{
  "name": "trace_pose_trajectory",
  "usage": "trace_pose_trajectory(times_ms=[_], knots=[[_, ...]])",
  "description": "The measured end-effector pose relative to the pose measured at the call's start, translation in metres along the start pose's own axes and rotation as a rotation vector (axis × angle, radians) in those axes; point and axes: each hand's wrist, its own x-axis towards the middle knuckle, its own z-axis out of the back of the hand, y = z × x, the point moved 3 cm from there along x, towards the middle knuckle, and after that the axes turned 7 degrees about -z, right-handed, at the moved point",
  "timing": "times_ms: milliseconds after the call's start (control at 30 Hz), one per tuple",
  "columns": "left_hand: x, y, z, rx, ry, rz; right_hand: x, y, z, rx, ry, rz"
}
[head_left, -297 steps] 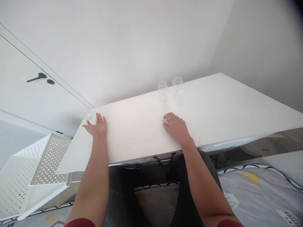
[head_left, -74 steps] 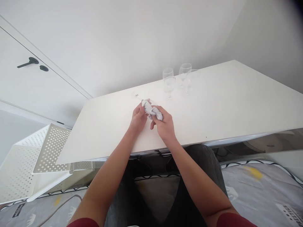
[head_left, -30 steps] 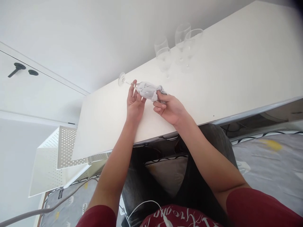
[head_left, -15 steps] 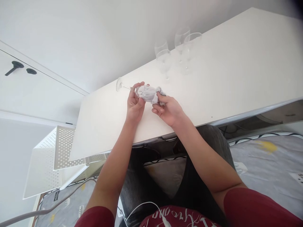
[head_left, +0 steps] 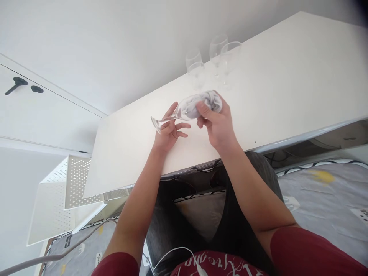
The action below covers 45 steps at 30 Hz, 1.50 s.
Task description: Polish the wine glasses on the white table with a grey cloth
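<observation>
A wine glass (head_left: pixel 181 113) is tilted nearly on its side above the white table, its foot pointing left. A whitish cloth (head_left: pixel 198 103) is bunched inside and around its bowl. My right hand (head_left: pixel 218 120) is closed around the rim end of the bowl, gripping glass and cloth together. At the stem, my left hand (head_left: pixel 170 132) has its fingers spread apart; the stem crosses by the thumb and index finger, and whether they press on it is hard to see.
Several clear stemmed glasses (head_left: pixel 198 71) stand upright near the far edge of the white table (head_left: pixel 287 80), close to the wall. White perforated panels (head_left: pixel 77 176) stand at the left, with a grey cable (head_left: pixel 66 253) below. Patterned grey fabric (head_left: pixel 322 203) lies on the right.
My left hand has loosened from the bowl and spread its fingers near the stem. My right hand has moved up and right, wrapping the bowl end; the foot has swung down and toward me.
</observation>
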Motion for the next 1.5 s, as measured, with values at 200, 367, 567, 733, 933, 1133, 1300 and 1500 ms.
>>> trace_pose_trajectory(times_ms=[200,367,567,733,933,1133,1300,1500], knots=[[-0.002,0.004,-0.002,-0.056,0.227,0.281,0.004,0.013,0.012,-0.098,0.165,0.198],[-0.011,0.002,-0.008,0.000,0.391,0.311,0.000,0.008,0.009,-0.257,0.048,0.325],[-0.010,-0.001,-0.015,0.071,0.272,0.280,-0.019,0.027,0.014,-0.584,-0.432,0.839],[-0.009,0.003,-0.013,0.081,0.253,0.233,-0.006,0.004,-0.005,-0.889,0.010,0.778],[-0.009,0.008,-0.006,0.063,0.141,0.153,-0.012,-0.001,-0.019,-0.934,0.383,0.880],[-0.007,0.013,-0.006,0.078,0.221,0.170,-0.015,0.006,-0.025,-0.954,0.167,0.739],[-0.007,0.015,-0.003,0.114,0.157,0.160,-0.016,-0.002,-0.030,-0.956,0.205,0.699],[-0.013,0.009,-0.016,0.146,0.396,0.256,-0.019,0.018,-0.013,-0.770,-0.097,0.572]])
